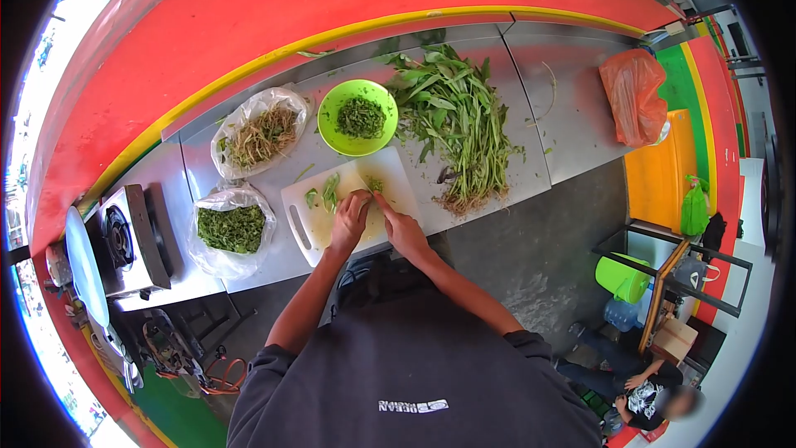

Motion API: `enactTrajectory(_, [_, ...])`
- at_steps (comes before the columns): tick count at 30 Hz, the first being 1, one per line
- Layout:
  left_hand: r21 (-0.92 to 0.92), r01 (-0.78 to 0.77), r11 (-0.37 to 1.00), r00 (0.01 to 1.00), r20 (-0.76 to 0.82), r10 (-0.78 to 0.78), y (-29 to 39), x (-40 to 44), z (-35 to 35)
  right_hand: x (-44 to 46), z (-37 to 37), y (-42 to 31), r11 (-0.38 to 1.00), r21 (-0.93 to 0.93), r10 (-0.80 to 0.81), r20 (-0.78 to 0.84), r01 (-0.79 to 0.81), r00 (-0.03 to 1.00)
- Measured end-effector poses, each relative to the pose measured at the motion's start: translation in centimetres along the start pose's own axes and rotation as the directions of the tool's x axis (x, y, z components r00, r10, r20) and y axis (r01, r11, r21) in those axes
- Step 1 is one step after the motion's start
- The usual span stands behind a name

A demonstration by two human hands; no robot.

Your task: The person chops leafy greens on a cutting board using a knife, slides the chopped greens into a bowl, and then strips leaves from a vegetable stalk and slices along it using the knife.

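- The stove [124, 236] stands at the far left of the table [572, 145].
- Just right of it are two clear plastic bags: the nearer holds chopped greens [232, 229], the farther a heap of roots [264, 137].
- The board [396, 168] lies flat and askew at the near edge, its handle slot to the left. A few whole leaves [330, 191] rest on it, just left of the hands.
- Left hand [352, 217]: the grip is drawn in, fingers bunched and pointing down at the board beside the leaves; what it holds underneath cannot be told. The forearm slants in from the lower left.
- The bowl [358, 148], green, sits just beyond the board with cut greens inside.
- Right hand [405, 234]: fingers partly curled, the index reaching towards small cut bits [375, 183] near the left fingertips. Whether this grip closes on a tool cannot be told. The forearm slants in from the lower right.
- Right of bowl and board lies a large bunch [464, 124], leaves away, roots near.
- An orange bag [634, 95] sits at the right.
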State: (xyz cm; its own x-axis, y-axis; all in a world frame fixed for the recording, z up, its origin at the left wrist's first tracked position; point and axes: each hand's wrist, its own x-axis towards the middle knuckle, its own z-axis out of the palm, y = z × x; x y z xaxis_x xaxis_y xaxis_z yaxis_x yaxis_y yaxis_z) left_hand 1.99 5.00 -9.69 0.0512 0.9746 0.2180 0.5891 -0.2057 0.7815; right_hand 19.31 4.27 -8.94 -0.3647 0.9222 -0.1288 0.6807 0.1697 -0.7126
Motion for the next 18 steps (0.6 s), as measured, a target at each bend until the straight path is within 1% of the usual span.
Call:
enactTrajectory(2, [0.145, -0.008, 0.989, 0.999, -0.042, 0.015, 0.4, -0.1, -0.3, 0.0, 0.1, 0.0, 1.000, 0.009, -0.012, -0.009, 0.012, 1.000])
enactTrajectory(3, [0.144, -0.007, 0.990, 0.999, -0.043, 0.013, 0.5, -0.2, -0.4, 0.0, 0.0, -0.1, 1.000, 0.017, -0.020, -0.023, 0.021, 1.000])
enactTrajectory(5, [0.266, 0.042, 0.963, 0.998, -0.063, -0.026, 0.7, -0.3, -0.7, 0.0, -0.2, -0.2, 1.000, 0.008, -0.018, -0.015, 0.018, 1.000])
enactTrajectory(10, [0.298, 0.049, 0.953, 0.995, -0.093, -0.022, 0.1, -0.4, 0.2, 0.0, -1.1, -0.9, 1.000, 0.004, -0.006, 0.020, 0.005, 1.000])
enactTrajectory(12, [0.318, 0.058, 0.946, 0.994, -0.110, -0.024, 0.0, -0.2, 0.3, -0.4, -1.5, -0.8, 0.998, 0.041, 0.038, 0.073, -0.041, 0.997])
enactTrajectory(15, [0.325, 0.068, 0.943, 0.995, -0.090, -0.041, 0.1, 0.1, 0.4, -1.4, -1.4, 0.0, 0.997, 0.070, 0.009, 0.081, -0.014, 0.997])
enactTrajectory(18, [0.328, 0.060, 0.943, 0.996, -0.087, -0.033, 0.3, 0.4, 0.4, -2.5, -2.0, -0.1, 0.997, 0.079, 0.016, 0.114, -0.026, 0.993])
